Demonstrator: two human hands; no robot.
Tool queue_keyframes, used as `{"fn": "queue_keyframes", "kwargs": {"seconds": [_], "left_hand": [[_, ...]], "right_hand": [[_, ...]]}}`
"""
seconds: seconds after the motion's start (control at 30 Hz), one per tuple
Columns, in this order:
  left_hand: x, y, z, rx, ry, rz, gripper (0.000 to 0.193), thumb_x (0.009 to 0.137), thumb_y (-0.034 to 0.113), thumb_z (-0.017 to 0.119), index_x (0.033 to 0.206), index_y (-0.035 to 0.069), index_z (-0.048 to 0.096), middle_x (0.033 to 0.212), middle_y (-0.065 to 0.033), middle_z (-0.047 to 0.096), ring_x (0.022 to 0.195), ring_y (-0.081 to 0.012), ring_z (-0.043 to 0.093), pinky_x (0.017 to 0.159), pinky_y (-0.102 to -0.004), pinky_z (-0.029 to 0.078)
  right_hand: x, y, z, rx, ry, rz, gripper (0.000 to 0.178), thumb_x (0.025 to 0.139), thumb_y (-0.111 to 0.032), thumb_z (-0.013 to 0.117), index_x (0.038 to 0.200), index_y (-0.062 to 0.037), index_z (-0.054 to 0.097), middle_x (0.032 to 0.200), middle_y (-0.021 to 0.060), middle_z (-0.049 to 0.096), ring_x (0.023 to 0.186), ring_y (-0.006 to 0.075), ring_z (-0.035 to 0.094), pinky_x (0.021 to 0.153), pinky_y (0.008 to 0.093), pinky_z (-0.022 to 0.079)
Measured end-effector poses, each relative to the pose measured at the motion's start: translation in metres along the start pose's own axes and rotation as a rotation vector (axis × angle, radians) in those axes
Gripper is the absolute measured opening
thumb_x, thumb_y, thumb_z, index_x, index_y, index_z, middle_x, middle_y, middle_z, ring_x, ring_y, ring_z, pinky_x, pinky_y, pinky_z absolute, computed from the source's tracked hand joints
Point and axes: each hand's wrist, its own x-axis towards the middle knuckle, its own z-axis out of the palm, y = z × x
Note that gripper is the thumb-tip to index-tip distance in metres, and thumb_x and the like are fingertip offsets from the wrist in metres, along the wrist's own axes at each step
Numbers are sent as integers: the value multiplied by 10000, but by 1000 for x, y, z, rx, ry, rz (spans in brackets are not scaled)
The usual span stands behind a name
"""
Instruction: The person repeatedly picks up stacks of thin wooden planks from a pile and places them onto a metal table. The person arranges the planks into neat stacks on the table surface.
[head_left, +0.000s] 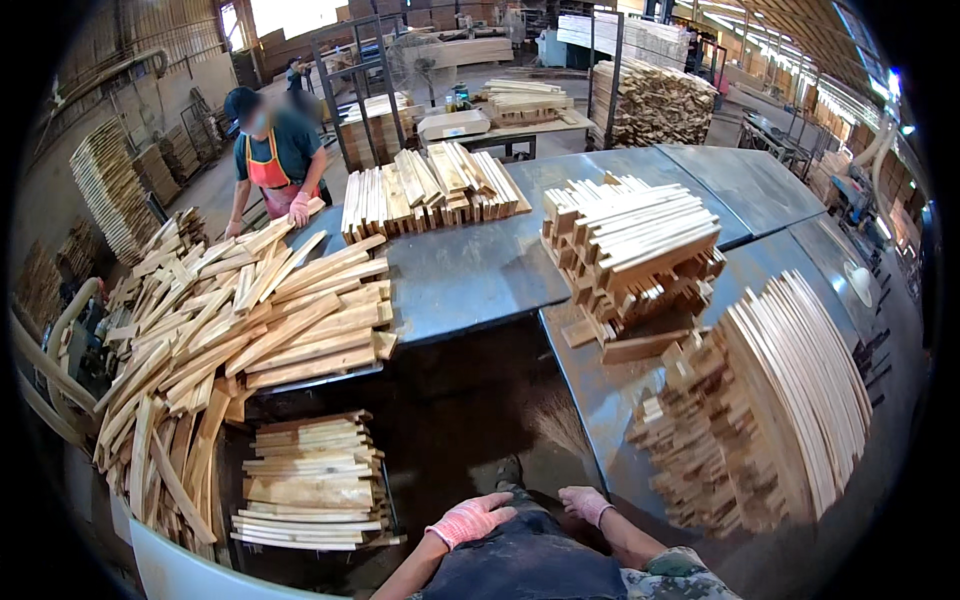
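Low board stack (312,485): lies just past 9 o'clock from the left hand, apart from it; boards laid one beside another, long axis roughly 9 to 3, ends toward the 3 o'clock side facing the hand.
Left hand (470,520): gloved, back upward, fingers slack and pointing to about 2 o'clock, over the dark apron (525,560); nothing seen in the grasp; contact with the cloth impossible to tell; nearer of the two to the low board stack.
Right hand (585,505): gloved, fingers slightly bent and unclenched, pointing to about 10 o'clock; no held thing visible, palm side mostly hidden.
Right board stack (760,410): at about 2 o'clock from the right hand, the nearer one, and apart from it; pale strips on top running about 11 to 5, bowed by the lens.
Between the hands: a shoe (510,470), at about 12 o'clock, on dark floor (450,420).
Messy pile (300,320): at 10 o'clock from the hands, beyond the low board stack, boards lying at many angles.
Metal table (470,280): toward 12 o'clock, bearing a row of boards (430,195) near its far edge.
Crossed stack (650,235): between 12 and 1 o'clock from the right hand.
Co-worker (275,160): at 11 o'clock, bent over the messy pile's far side.
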Motion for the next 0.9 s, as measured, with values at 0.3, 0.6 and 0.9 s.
{"fn": "queue_keyframes", "kwargs": {"seconds": [0.3,0.6,0.9], "left_hand": [[23,-2,-116,104,312,-119,652,1016,479,604,1470,13,569,1497,-206,584,1408,-351,534,1181,-385,415],[72,-44,-143,-313,290,-202,606,996,419,679,1430,1,609,1423,-193,653,1340,-306,610,1123,-357,462],[180,-24,-235,-129,170,-11,661,1008,482,601,1427,-30,591,1431,-242,627,1367,-366,568,1154,-393,422]], "right_hand": [[43,-173,70,-584,19,-247,539,979,-481,609,1210,-3,702,1142,219,719,1076,293,685,954,382,518],[58,-265,162,-415,-148,-83,530,1012,-396,683,1415,-56,624,1130,51,687,925,159,606,750,312,509],[90,-362,119,-693,-172,-533,369,1021,-415,619,1102,-67,711,865,11,610,772,140,547,720,328,469]]}}
